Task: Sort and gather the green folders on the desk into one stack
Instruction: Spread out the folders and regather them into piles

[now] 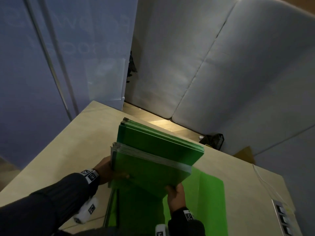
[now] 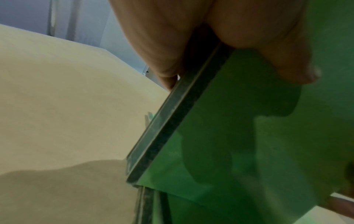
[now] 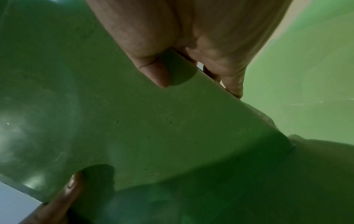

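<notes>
Both hands hold a thick bundle of green folders (image 1: 150, 171) above the desk (image 1: 56, 150). My left hand (image 1: 109, 171) grips its left edge, thumb on top; the left wrist view shows the bundle's grey edge (image 2: 172, 121) pinched between thumb and fingers. My right hand (image 1: 176, 193) grips the near right corner, thumb (image 3: 157, 71) on the top face and fingers underneath. A second stack of green folders (image 1: 162, 138) lies on the desk just behind the held bundle. More green folders (image 1: 209, 201) lie flat on the desk beneath it.
The pale wooden desk stands in a corner, with a blue wall (image 1: 51, 65) to the left and white padded panels (image 1: 221, 65) behind. A black basket (image 1: 213, 139) sits on the floor past the desk's far edge. A socket strip (image 1: 281, 217) and white cable (image 1: 262, 178) are at the desk's right.
</notes>
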`<action>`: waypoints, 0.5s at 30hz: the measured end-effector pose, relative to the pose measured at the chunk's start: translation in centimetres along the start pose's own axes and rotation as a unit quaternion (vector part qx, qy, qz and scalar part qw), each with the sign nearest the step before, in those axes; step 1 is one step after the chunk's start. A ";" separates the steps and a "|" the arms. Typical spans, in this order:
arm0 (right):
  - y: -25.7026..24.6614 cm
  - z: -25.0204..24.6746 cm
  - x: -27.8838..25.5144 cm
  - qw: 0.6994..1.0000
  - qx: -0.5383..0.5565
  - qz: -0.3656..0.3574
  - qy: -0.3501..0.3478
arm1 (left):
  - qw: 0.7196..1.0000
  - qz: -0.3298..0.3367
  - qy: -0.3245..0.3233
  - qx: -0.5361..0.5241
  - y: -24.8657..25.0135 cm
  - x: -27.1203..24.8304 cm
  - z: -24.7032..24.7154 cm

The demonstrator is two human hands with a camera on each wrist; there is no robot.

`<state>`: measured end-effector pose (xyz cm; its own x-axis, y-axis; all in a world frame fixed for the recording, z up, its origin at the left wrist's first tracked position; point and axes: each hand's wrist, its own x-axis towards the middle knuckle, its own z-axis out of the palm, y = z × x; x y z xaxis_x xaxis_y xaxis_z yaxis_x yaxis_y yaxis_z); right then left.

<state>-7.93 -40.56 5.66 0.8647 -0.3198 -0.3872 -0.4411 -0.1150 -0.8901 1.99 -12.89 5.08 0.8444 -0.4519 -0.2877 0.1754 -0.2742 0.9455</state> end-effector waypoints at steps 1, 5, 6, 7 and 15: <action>-0.3 -0.1 0.3 1.000 0.008 0.005 0.005 | 1.000 -0.008 0.009 -0.022 0.3 0.2 0.1; -1.5 -0.7 1.9 0.999 0.034 0.020 -0.014 | 0.995 -0.016 0.044 -0.083 1.4 0.7 -0.2; -1.8 -0.7 2.1 0.999 0.037 0.015 -0.034 | 0.995 -0.006 0.049 -0.091 2.0 0.4 -0.5; -2.0 -0.7 2.3 0.998 0.035 0.008 -0.060 | 0.994 0.005 0.055 -0.097 2.5 0.0 -1.0; 2.1 0.7 3.8 0.973 -0.216 0.072 0.029 | 0.957 -0.058 0.250 -0.133 3.7 -5.5 -6.9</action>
<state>-5.45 -41.32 2.11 0.7771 -0.4135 -0.4746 -0.6273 -0.4464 -0.6381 1.48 -5.61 11.23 0.9363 0.0502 -0.3476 0.3497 -0.0426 0.9359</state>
